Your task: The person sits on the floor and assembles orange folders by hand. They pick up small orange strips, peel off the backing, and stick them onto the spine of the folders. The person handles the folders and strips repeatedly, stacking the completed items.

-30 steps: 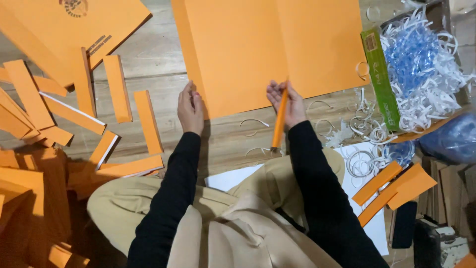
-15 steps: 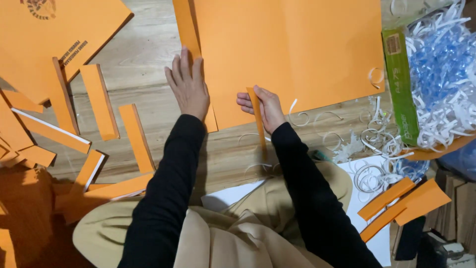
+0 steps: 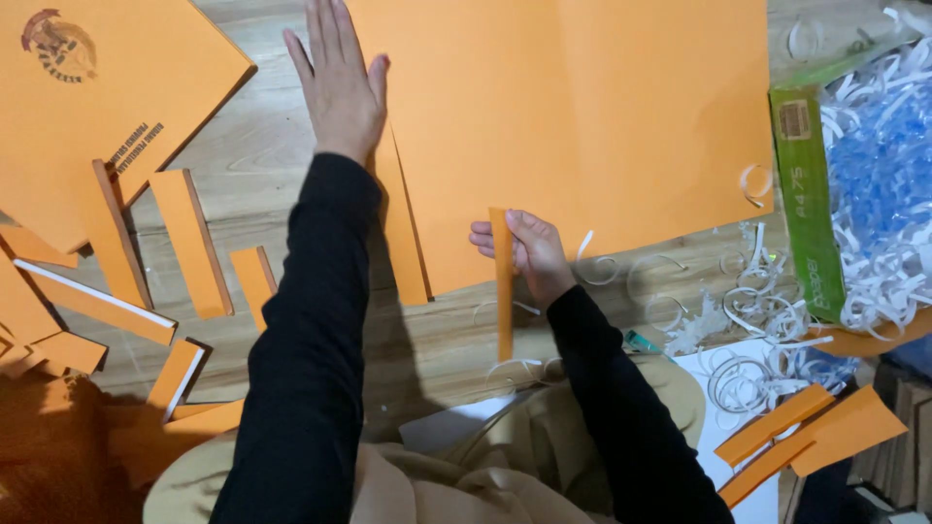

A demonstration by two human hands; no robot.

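Over the wooden floor, right hand (image 3: 532, 250) pinches an orange strip (image 3: 503, 281) (long axis vertical); left hand (image 3: 337, 82) spread flat

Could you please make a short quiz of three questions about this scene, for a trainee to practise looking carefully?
1. True or false: the right hand holds a narrow orange strip.
2. Where is the left hand? A) flat at the left edge of the large orange sheet B) inside the green box C) on the white paper curls
3. Fill in: the cut orange pieces at the left lie on a ______ floor.

Key: 1 true; 2 A; 3 wooden.
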